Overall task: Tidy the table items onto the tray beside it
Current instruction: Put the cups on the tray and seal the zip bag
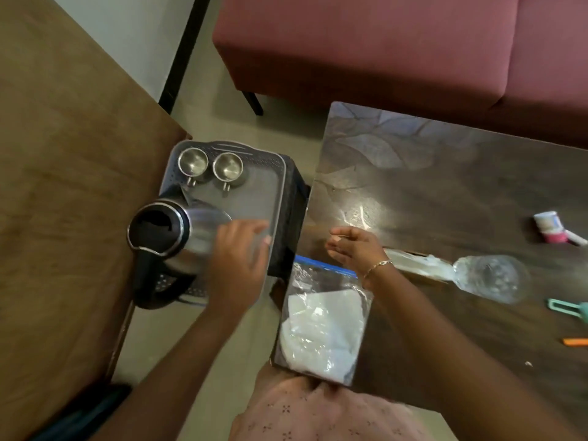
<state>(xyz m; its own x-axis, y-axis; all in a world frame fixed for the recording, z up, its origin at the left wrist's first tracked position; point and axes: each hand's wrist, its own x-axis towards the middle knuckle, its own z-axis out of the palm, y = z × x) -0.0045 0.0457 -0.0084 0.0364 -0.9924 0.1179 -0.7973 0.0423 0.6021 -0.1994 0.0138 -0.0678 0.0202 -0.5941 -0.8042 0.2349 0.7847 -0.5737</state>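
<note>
A grey perforated tray (pixel 254 198) sits on a dark stool between two tables. Two steel cups (pixel 193 163) (pixel 227 167) stand at its far end. A steel kettle with a black lid (pixel 157 229) stands at its near left corner. My left hand (pixel 238 262) hovers over the tray's near edge, fingers spread, fingertips against the kettle's side. Over the left edge of the dark table (pixel 445 192) my right hand (pixel 356 249) is held open and empty. A clear zip bag with white contents (pixel 321 323) lies on the table's near corner, and a clear plastic bottle (pixel 490 281) lies on its side.
Small items lie at the table's right edge: a white-and-pink tube (pixel 553 227), a teal tool (pixel 569 310) and an orange piece (pixel 576 341). A brown table (pixel 57 186) borders the tray on the left. A maroon sofa (pixel 381 43) stands behind.
</note>
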